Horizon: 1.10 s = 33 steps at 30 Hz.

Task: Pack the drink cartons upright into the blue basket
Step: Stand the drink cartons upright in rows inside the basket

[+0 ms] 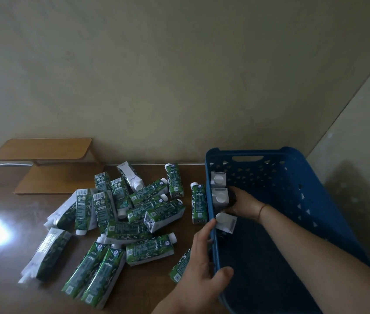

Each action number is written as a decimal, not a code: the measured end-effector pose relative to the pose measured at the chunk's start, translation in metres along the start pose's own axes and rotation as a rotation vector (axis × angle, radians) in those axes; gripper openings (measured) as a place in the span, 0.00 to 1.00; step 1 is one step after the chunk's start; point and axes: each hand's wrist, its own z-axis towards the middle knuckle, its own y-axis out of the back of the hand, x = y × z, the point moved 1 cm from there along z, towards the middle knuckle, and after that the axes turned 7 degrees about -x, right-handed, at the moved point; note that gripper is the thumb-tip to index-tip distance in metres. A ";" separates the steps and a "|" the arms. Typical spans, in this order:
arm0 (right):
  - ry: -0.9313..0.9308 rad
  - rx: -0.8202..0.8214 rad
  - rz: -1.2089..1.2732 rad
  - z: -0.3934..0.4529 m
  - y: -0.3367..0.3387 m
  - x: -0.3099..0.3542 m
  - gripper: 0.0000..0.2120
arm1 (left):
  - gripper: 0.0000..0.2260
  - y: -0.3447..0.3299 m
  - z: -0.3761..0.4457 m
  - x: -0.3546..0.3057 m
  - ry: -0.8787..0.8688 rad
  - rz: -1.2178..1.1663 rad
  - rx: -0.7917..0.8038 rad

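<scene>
Inside the blue basket (293, 173), the right hand (244, 203) clasps the middle white-capped carton (220, 198) of three standing along its left wall. The left hand (202, 259) clamps that wall's rim, thumb inside. Green-and-white cartons (134, 214) lie scattered left of the basket on the wooden table (2, 279).

Nothing's really readable here; the green drink cartons (120, 223) mid-frame have printed panels and QR-style squares, all too blurry.
</scene>
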 end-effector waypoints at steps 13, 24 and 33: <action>0.091 -0.042 -0.256 -0.099 0.000 0.018 0.23 | 0.39 0.000 0.001 0.001 -0.014 0.016 -0.024; -0.155 -0.024 -0.040 -0.087 -0.014 0.005 0.51 | 0.38 -0.001 -0.001 -0.001 -0.029 -0.009 -0.032; -0.045 -0.155 -0.021 -0.061 -0.037 0.003 0.32 | 0.40 -0.001 0.000 -0.003 -0.036 0.037 -0.022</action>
